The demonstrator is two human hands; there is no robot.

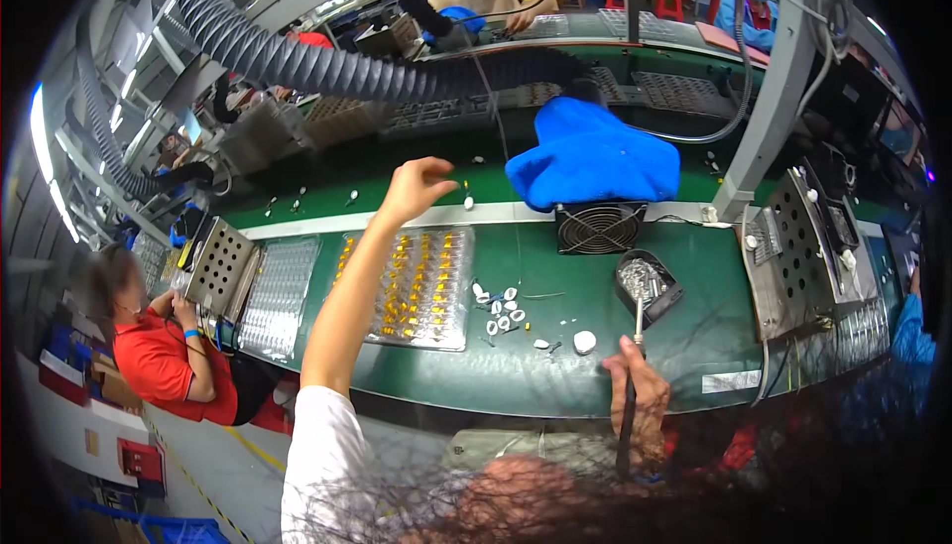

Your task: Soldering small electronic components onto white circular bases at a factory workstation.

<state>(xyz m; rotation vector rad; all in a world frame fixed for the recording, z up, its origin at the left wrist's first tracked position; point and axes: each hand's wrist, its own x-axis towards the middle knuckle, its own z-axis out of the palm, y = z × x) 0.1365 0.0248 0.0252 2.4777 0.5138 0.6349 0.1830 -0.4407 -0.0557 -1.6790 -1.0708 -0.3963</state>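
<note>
Right hand (643, 385): grip closed around the handle of what looks like a soldering iron (641, 324), its metal end down in the black holder (672, 298) of silvery shavings, right of centre on the green surface (531, 375). Left hand (421, 190): grip apart, nothing visible in it, reaching over the green belt (327, 205) just beside a small white-and-yellow part (468, 202); no contact that I can make out. Progress, my read: mid-batch. The clear tray (468, 291) already carries rows of yellow pieces (436, 281), partly hidden by the left forearm, so no count. Left over: a loose cluster of small white parts (509, 304) between tray and holder, plus more pieces scattered along the belt. Can't tell which of those are finished; joints too small to judge.
</note>
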